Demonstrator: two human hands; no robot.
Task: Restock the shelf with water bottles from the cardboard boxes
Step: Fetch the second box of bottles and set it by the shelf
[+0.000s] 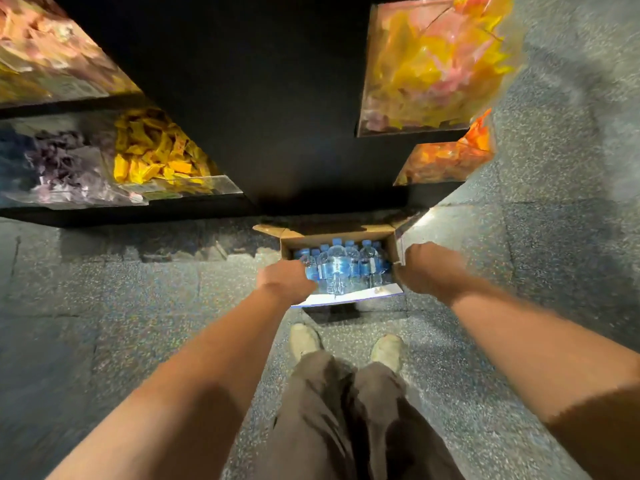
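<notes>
Both hands (284,282) (426,268) grip rectangular cardboard box (332,237)

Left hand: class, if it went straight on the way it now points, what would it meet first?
The water bottles in the open cardboard box. The left hand points at their near-left side; its fingertips are hidden, so it may already touch them.

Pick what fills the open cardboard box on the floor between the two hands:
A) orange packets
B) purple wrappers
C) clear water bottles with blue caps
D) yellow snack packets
C: the cardboard box is packed with upright clear water bottles that have blue caps and blue labels; no packets or wrappers lie in it.
</notes>
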